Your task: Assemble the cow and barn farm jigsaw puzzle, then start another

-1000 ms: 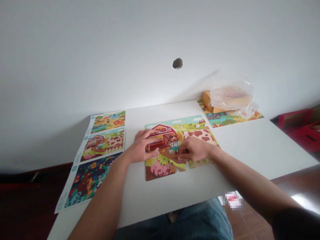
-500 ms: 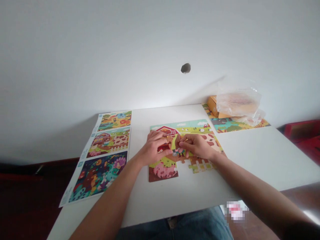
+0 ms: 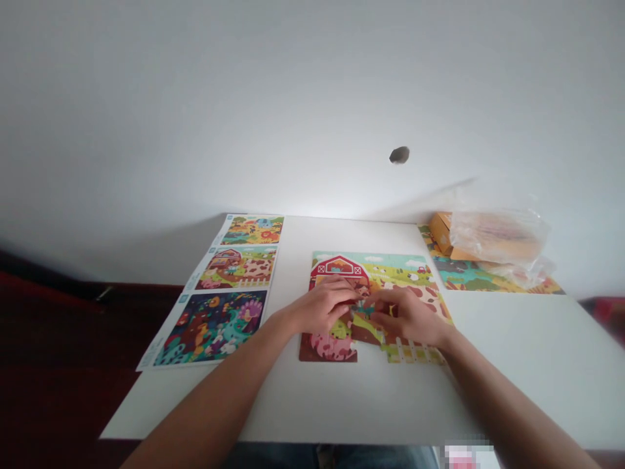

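A farm jigsaw puzzle [image 3: 415,277] lies on the white table in front of me, with a red barn, a spotted cow, a pink pig and a fence. Along its near edge, between pig and fence, a gap shows bare table. My left hand [image 3: 326,306] rests over the barn side, fingers stretched toward the middle and thumb apart. Opposite it, my right hand [image 3: 409,314] has its fingers bent and fingertips at the middle, by the small figure. It appears to pinch a puzzle piece there, mostly hidden by the fingers. Both hands' fingertips nearly meet.
Left of the puzzle lies a printed sheet [image 3: 215,326] with three pictures, the middle one matching the farm scene. At the back right, an orange box [image 3: 442,233] and a clear plastic bag [image 3: 502,231] sit on another colourful puzzle [image 3: 478,277]. The wall behind has a hole [image 3: 399,155].
My view has shifted, so the table appears lower and further right. The piece pinched upright in my right hand has gone down to the puzzle's middle, and my left fingers have moved closer to it.
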A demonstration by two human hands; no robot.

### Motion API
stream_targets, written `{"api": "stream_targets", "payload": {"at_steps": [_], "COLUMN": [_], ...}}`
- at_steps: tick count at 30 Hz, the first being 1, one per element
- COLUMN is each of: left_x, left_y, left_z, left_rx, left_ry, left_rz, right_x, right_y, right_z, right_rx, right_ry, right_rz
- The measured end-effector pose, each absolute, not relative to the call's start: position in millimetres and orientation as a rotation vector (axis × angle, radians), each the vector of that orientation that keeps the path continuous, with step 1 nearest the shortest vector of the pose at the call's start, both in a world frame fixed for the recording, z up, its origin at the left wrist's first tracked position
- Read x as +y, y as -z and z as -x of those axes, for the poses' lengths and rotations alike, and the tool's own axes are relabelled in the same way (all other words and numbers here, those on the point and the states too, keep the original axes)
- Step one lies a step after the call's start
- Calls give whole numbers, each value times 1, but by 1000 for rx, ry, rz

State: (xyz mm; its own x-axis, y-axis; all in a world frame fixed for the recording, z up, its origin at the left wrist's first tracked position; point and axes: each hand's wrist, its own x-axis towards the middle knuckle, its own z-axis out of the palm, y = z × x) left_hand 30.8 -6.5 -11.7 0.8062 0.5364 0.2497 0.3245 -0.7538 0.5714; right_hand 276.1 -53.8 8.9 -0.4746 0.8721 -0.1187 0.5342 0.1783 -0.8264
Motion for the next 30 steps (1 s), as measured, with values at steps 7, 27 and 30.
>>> {"api": "stream_targets", "payload": {"at_steps": [7,27,30], "left_x": [-2,-1,-1], "left_y": [8,9,8], "left_z": [-22,-21,-22], "left_rx": [694,689,678], "left_ry": [-429,-400,-407], "left_rz": [-2507,-2516,-2504], "right_x": [-48,-53,-56], "right_y": [-8,-7,-7], "right_z": [-288,-284,-282], "right_rx": [-2342,-2336,-2255], "right_ry": [-1220,-761,-738], "right_rz": [1165,1279,1254]}}
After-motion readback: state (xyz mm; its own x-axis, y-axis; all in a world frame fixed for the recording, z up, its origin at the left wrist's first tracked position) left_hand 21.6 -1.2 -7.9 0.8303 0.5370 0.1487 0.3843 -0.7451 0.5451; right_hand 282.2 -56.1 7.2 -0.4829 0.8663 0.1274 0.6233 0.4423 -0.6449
